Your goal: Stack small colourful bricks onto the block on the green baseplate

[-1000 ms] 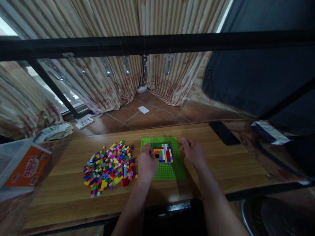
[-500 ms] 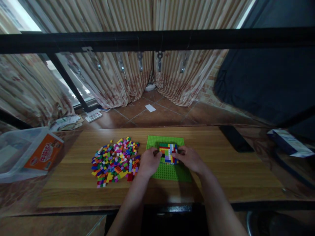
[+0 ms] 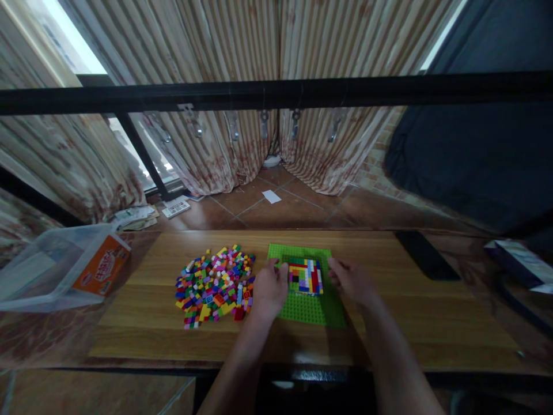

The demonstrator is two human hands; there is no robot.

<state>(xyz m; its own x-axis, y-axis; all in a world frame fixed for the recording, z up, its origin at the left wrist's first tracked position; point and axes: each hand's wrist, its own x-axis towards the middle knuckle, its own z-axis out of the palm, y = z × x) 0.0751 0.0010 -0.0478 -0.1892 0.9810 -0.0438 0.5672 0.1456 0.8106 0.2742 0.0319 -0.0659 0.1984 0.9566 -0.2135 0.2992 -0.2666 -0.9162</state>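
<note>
A build of colourful toy bricks (image 3: 309, 278), roughly square, rests on the green baseplate (image 3: 311, 314). Its top is a patchwork of red, yellow, white, blue, green and lilac, with a dark gap at the left. My left hand (image 3: 270, 286) is over the baseplate's left side, its fingertips close beside the build's left edge; the thumb and forefinger are apart, and I see nothing between them. To the right of the build, my right hand (image 3: 351, 280) hovers at the baseplate's right edge, clear of the bricks. Its fingers are loosely bent and hold nothing that I can see.
Loose bricks (image 3: 216, 285) lie in a pile on the wooden table (image 3: 142, 340), left of the baseplate. A black phone (image 3: 427, 255) lies at the back right. A clear plastic tub (image 3: 56, 282) stands left of the table, and a box (image 3: 518, 262) lies beyond its right end.
My right hand has come off the build and moved right. My left hand has drawn slightly away from the build's left part. The view has shifted, so the scene sits lower and further right.
</note>
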